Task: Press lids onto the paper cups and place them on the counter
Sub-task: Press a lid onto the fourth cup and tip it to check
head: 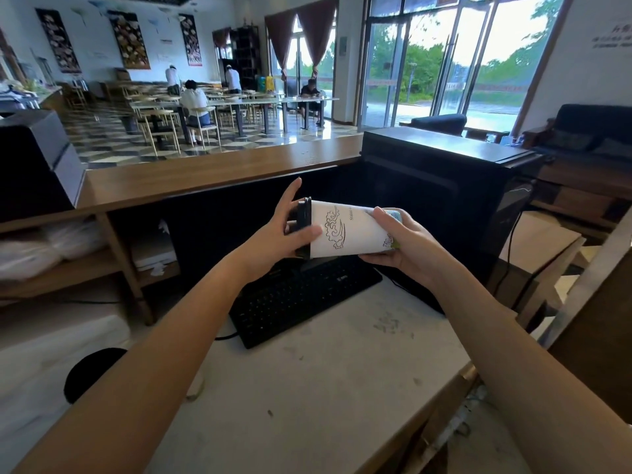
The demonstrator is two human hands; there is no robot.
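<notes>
A white paper cup (345, 230) with a dark cloud drawing lies on its side in the air between my hands, its mouth to the left. A black lid (303, 217) sits against that mouth. My left hand (290, 230) wraps the lid's rim, thumb on the cup wall and fingers behind the lid. My right hand (400, 239) grips the cup's base end, where a blue-green pattern shows. The brown wooden counter (191, 179) runs behind and above the hands.
A black keyboard (301, 295) lies on the pale worktop (325, 388) under the cup. A black monitor back (427, 186) stands to the right, a dark box (34, 165) on the counter's left end. Shelves with bags are at left. People sit at tables in the hall beyond.
</notes>
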